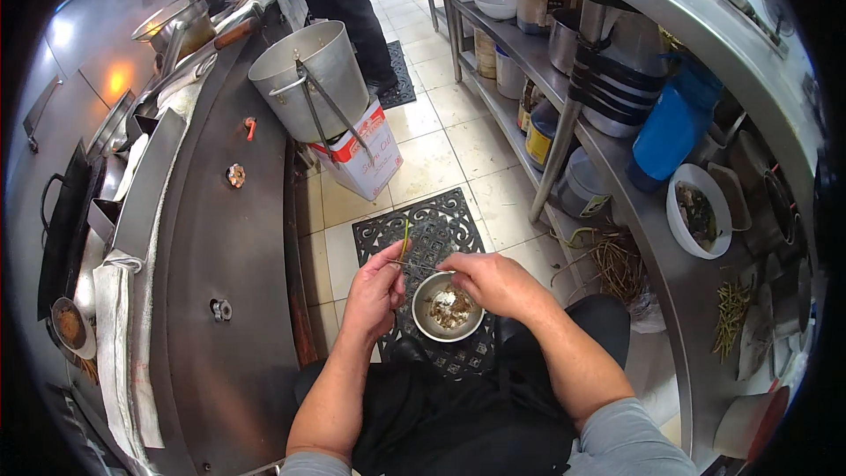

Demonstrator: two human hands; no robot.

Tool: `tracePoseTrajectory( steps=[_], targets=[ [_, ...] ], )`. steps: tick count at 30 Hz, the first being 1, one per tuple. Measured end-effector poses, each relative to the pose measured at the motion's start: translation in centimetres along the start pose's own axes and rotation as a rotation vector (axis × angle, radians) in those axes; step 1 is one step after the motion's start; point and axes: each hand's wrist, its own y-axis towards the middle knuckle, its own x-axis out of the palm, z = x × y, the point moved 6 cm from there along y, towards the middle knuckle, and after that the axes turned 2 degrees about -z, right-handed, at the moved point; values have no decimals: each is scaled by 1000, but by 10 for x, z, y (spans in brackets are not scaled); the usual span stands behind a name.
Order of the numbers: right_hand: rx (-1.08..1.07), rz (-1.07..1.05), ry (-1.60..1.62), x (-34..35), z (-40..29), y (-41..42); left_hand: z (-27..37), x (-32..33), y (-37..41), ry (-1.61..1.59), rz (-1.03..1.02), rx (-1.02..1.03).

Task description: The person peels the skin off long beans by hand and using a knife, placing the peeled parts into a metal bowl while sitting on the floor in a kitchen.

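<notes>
My left hand (377, 292) pinches a thin green stem (405, 238), perhaps a long bean, whose upper end sticks up past the fingertips. My right hand (492, 283) is just to the right, its fingertips pinched on a thin dark strand (422, 267) that runs across to the left hand. Whether the strand is part of the stem, I cannot tell. Below both hands is a round bowl (423, 329) holding white and brown contents. Several thin green stems (730, 317) lie on the steel shelf at the right, and a bundle of brown stalks (618, 261) is below it.
A large metal pot (310, 79) stands on a cardboard box (370, 162) ahead. The steel stove front (225, 244) runs along the left. Steel shelving (621, 178) on the right carries a white bowl (720, 238) and containers. A co-worker's legs (344, 6) are beyond the pot.
</notes>
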Motion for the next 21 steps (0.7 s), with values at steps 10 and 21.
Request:
tracePoseTrajectory(
  steps=[10, 21],
  targets=[
    [19, -65, 101, -2, 4, -1, -4, 7, 0, -42, -52, 23],
    [50, 71, 169, -15, 7, 2, -4, 14, -2, 32, -151, 32]
  ],
)
